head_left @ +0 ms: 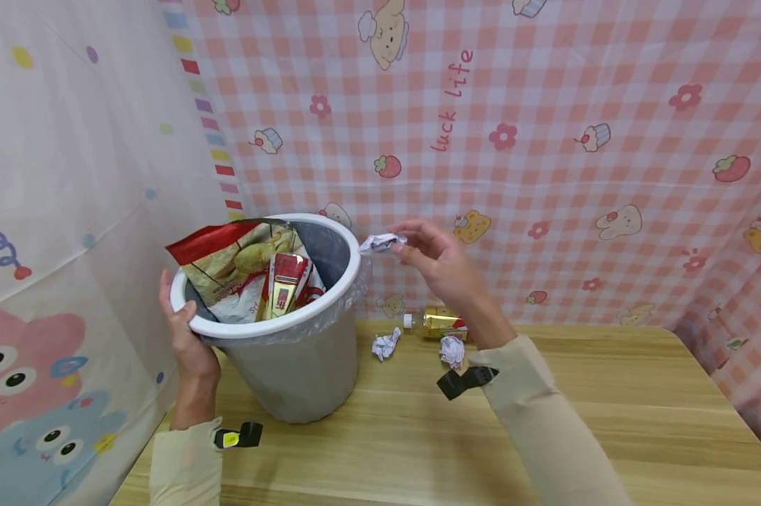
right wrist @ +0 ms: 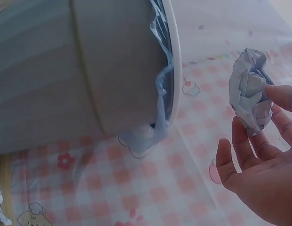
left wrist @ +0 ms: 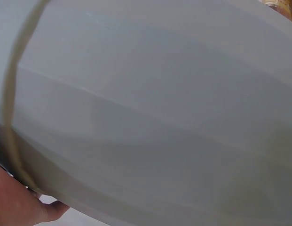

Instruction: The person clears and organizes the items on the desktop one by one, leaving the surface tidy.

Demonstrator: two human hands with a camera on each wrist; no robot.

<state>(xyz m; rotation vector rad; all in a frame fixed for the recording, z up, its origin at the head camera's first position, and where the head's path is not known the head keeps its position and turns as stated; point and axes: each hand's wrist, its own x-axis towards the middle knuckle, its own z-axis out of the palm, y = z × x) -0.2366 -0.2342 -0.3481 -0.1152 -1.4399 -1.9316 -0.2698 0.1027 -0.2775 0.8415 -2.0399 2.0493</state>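
Grey bin [head_left: 304, 365] stands on the wooden table [head_left: 544, 422], tilted toward the person, white rim up; clear liner [right wrist: 160, 89] folded over the rim, hanging loose outside it.

Left hand [head_left: 187, 337] grips the bin's near-left rim — thumb hooked inside, fingers down the outer wall; left wrist view shows only grey bin wall with a bit of palm at the lower left.

Right hand [head_left: 437, 263] is raised just beside the bin's right rim, pinching a crumpled paper ball [head_left: 380, 242] at the fingertips [right wrist: 277, 96]; the ball sits level with the rim, just outside it, not touching — not yet in the bin. Other fingers of that hand relaxed, half extended.

Inside the bin: a big snack bag [head_left: 235, 263] with a red top edge leaning on the left wall; a red carton [head_left: 285, 284] upright beside it.

Behind the bin on the table, right of its base: second paper ball [head_left: 386, 344]; a third [head_left: 452, 350] further right, near the right forearm; a small bottle of yellow liquid [head_left: 437, 321] lying on its side behind those two, cap toward the bin.

Pink checked cloth [head_left: 544, 140] hangs behind the bin.
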